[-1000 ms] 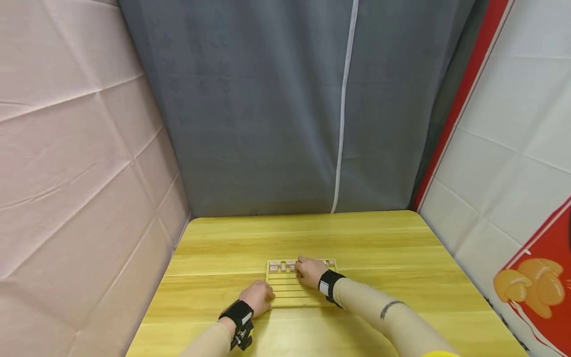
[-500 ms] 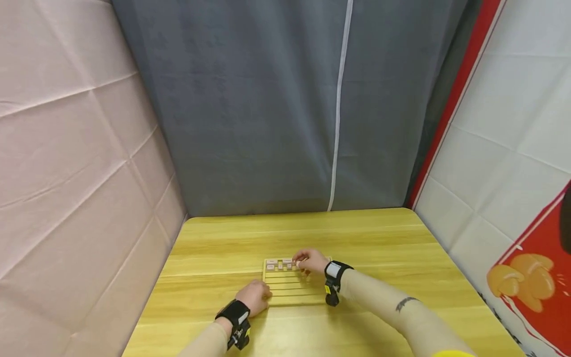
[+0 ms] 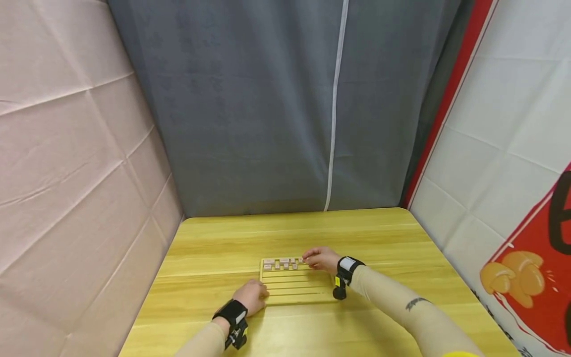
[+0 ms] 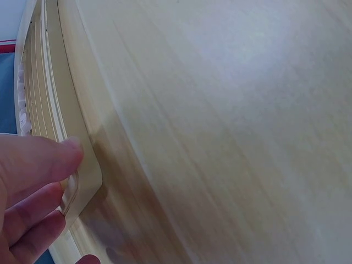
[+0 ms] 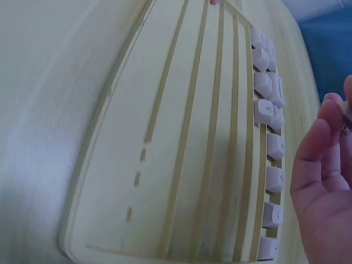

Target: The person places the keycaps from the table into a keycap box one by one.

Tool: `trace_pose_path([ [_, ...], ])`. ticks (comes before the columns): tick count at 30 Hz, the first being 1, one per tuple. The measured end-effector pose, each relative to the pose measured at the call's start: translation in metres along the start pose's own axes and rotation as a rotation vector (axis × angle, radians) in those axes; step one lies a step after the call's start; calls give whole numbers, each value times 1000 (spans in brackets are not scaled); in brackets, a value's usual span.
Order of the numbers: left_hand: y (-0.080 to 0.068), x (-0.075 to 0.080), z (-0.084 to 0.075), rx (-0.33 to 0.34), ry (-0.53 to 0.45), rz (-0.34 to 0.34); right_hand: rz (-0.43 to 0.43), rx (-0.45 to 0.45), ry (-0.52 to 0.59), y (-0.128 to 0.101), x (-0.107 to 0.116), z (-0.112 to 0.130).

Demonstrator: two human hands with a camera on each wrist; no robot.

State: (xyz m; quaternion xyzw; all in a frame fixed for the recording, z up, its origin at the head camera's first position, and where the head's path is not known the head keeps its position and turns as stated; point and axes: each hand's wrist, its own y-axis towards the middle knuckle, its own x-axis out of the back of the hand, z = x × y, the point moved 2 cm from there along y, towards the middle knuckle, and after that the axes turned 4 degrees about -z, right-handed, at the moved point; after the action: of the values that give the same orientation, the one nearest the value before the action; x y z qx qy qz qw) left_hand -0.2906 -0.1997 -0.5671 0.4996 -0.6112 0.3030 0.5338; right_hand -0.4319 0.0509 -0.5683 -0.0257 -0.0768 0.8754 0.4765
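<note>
A shallow pale-yellow slotted tray point(image 3: 299, 299) lies on the table. Small white keycaps point(image 5: 275, 146) stand in its two rearmost rows; the front rows show bare. My left hand point(image 3: 251, 296) grips the tray's front left corner; in the left wrist view the thumb point(image 4: 69, 157) lies on the rim and the fingers curl along the side. My right hand point(image 3: 323, 259) is over the tray's back edge, right of the middle. Its fingertips pinch a small pale keycap point(image 5: 346, 108), mostly cut off by the right wrist view's edge.
The light wood-grain table point(image 3: 214, 258) extends around the tray on all sides. A grey curtain point(image 3: 254, 124) hangs behind it. Pale cloth point(image 3: 80, 173) covers the left side, and a white and red printed sheet point(image 3: 490, 148) stands along the right.
My right hand has moved right along the back rows, away from a keycap now showing in the second row. The left hand stays at the corner. The head view has shifted slightly.
</note>
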Motion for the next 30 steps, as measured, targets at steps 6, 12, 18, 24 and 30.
trace_pose_path([
  [6, 0, -2, 1, -4, 6, 10, 3, 3, -67, -2, -3, 2],
  [12, 0, 2, 0, -5, -17, 8, -4, -5, -108, -18, -10, 20],
  [18, 1, 3, 0, -10, -10, 4, -48, 24, -163, -21, -10, 23],
  [24, 2, -2, 3, -5, -4, 1, -112, 24, -163, -8, -5, 10],
  [30, 1, -6, 6, -4, 8, -6, -113, 16, -118, 3, -3, 0],
])
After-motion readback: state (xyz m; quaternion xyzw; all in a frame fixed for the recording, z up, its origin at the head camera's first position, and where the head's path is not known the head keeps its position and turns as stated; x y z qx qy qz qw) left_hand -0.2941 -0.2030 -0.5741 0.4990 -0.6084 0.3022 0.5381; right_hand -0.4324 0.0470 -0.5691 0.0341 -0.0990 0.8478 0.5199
